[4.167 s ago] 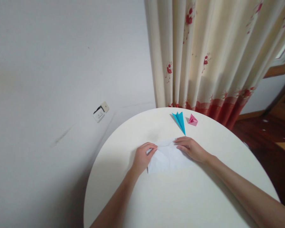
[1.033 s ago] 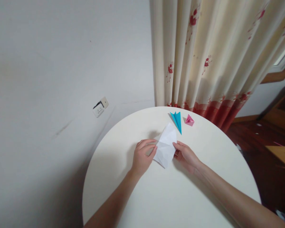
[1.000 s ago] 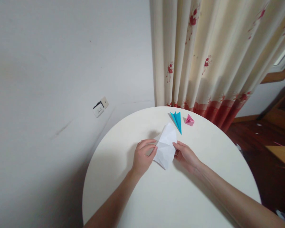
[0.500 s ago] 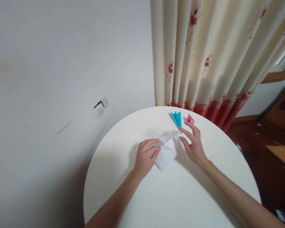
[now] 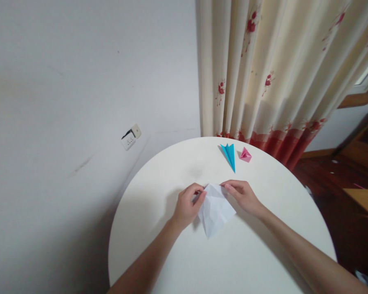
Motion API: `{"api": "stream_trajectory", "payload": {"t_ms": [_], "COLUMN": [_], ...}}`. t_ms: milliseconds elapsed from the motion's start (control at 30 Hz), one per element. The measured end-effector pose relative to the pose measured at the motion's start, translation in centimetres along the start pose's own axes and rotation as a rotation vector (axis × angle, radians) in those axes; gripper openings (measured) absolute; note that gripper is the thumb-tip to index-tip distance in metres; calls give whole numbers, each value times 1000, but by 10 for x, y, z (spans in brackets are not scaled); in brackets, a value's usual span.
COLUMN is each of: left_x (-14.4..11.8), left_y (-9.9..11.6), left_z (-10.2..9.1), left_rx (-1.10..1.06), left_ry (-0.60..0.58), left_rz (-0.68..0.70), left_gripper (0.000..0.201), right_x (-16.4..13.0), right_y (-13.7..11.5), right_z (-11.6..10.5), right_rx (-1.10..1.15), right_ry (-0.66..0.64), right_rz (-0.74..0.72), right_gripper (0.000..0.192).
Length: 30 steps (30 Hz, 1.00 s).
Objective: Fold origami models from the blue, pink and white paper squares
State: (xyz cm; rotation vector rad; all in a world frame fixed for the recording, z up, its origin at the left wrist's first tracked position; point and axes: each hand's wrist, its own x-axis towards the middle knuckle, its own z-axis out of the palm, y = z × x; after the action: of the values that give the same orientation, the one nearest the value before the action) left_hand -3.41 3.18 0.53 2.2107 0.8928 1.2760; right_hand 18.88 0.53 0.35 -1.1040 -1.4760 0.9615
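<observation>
Two hands point(image 5: 216, 200), one white paper point(image 5: 216, 208)

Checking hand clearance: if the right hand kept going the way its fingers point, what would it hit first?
The right hand points left across the white paper's top, so it would likely meet the left hand first, whose fingertips pinch the same corner; depth is unclear.

White paper sheet point(image 5: 216, 208) — thin, matt, creased all over. The round table point(image 5: 233, 253) looks smooth, off-white, faintly satin. At its far edge, the blue folded paper point(image 5: 230, 154) and pink folded paper point(image 5: 245, 154) — matt, crisp. Curtain point(image 5: 272, 69) is soft printed cloth; floor point(image 5: 340, 179) glossy dark wood.
</observation>
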Motion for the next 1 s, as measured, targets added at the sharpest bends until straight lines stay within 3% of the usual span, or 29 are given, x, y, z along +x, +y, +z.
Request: {"api": "stream_trajectory", "payload": {"t_ms": [100, 267, 333, 400, 467, 533, 667, 833, 1000], "left_x": [-3, -2, 1, 3, 4, 3, 1, -1, -3], "left_y": [2, 7, 7, 6, 5, 5, 4, 1, 0], "left_z": [2, 6, 6, 6, 5, 6, 10, 12, 14], "left_rx": [-19, -195, -344, -477, -548, -580, -633, -619, -608], "left_ry": [33, 66, -3, -150, -272, -279, -182, -245, -240], "left_rz": [-114, -295, -417, -547, -657, -733, -819, -890, -911], "left_gripper": [8, 18, 38, 49, 43, 38, 37, 40, 41], "right_x": [-4, -6, -5, -4, -4, -4, -5, -7, -9], "right_y": [-7, -10, -6, -1, 3, 5, 7, 13, 17], "right_z": [6, 15, 17, 19, 21, 23, 27, 28, 31], "right_rx": [134, 296, 301, 301, 297, 280, 226, 179, 303], "right_ry": [-71, -145, -99, -43, 9, 69, 93, 53, -37], "right_rz": [62, 243, 257, 246, 232, 229, 289, 337, 347], "right_gripper": [45, 39, 33, 30, 30, 31, 30, 28, 32]}}
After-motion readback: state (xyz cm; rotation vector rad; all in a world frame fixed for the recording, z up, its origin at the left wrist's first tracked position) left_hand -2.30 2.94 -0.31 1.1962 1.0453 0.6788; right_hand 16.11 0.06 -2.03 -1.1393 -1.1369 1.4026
